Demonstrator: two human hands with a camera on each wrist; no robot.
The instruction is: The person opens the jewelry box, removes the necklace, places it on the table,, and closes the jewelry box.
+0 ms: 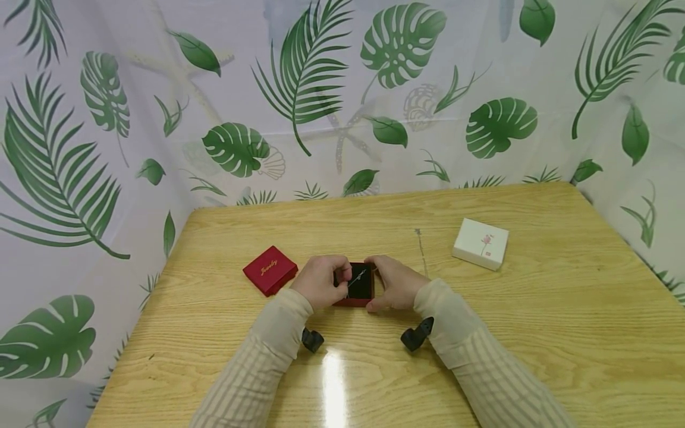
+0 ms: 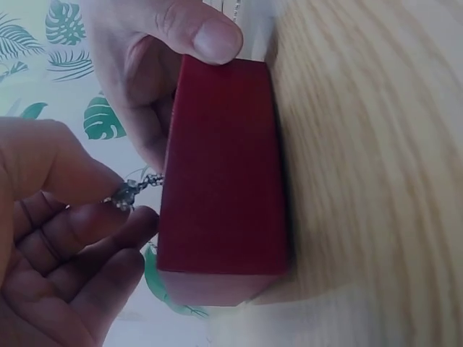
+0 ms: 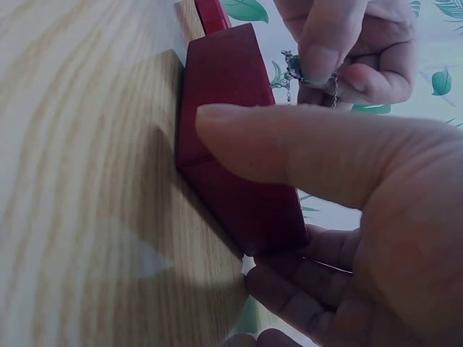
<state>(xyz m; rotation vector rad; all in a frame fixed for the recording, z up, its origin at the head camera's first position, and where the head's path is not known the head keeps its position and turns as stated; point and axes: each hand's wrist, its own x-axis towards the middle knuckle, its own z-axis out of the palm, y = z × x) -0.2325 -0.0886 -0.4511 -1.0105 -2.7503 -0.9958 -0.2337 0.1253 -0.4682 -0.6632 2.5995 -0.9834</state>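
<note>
A red jewelry box with a black lining sits uncovered on the table between the two hands. My left hand pinches a thin silver chain by a sparkling piece between thumb and forefinger. Part of that chain runs over the black lining, where a small ornament shows. On the box's right side, my right hand grips it, thumb on the near wall and the other fingers round the far side. Left of the left hand lies the red lid with gold "Jewelry" lettering.
Behind the right hand, a second fine chain lies stretched out on the wooden table. A white box with a pink flower print stands farther right. Leaf-patterned cloth hangs along the back and sides.
</note>
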